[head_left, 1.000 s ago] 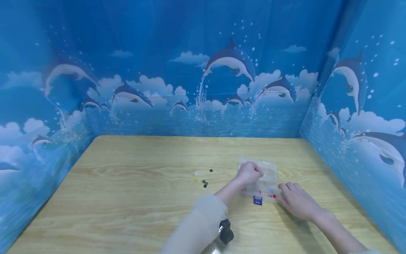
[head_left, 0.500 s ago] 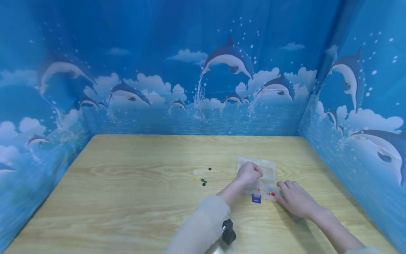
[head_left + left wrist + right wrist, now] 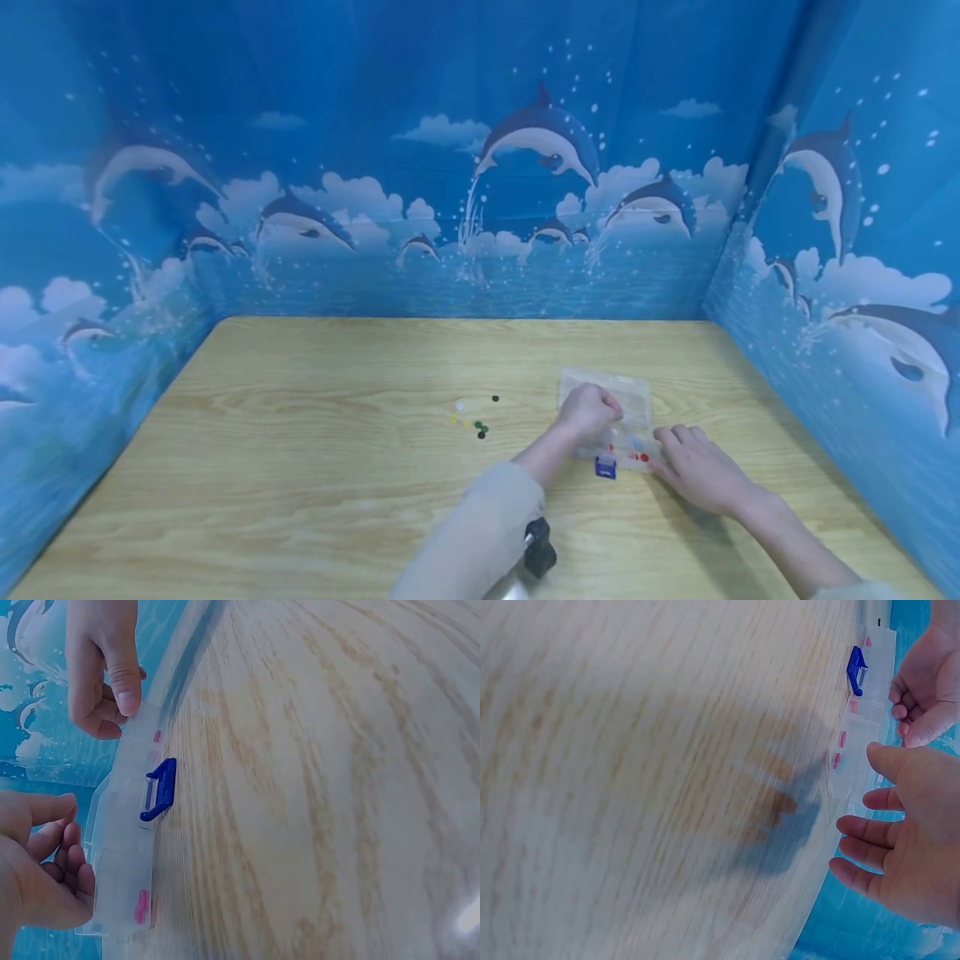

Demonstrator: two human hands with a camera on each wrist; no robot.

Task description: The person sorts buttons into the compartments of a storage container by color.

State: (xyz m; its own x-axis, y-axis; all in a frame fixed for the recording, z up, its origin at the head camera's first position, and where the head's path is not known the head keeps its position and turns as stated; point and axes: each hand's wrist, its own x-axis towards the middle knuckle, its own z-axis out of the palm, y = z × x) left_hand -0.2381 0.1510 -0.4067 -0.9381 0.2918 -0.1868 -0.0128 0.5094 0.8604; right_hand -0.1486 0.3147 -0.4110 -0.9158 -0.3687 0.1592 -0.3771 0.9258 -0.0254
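A clear plastic compartment box (image 3: 636, 400) sits on the table with its lid folded back and a blue latch (image 3: 605, 467) at its front. Red discs (image 3: 643, 457) lie in its front right part, and pink pieces (image 3: 142, 907) show through its wall. My left hand (image 3: 590, 412) is over the box with curled fingers; in the left wrist view, thumb and index fingertip meet. Anything between those fingertips is too small to tell. My right hand (image 3: 699, 468) rests at the box's right end, thumb close to the corner, its fingers (image 3: 866, 831) loosely spread.
Left of the box, several small discs lie loose on the wooden table (image 3: 315, 483): black (image 3: 495, 398), white (image 3: 460, 406), yellow (image 3: 453, 420) and green (image 3: 478, 425). A dolphin-print curtain (image 3: 360, 208) surrounds the table at the back and sides. A black device (image 3: 538, 547) sits by the left sleeve.
The head view has shifted slightly, moving the whole scene a little up and left. Both hands keep nearly the same places at the box, and the loose discs stay put.
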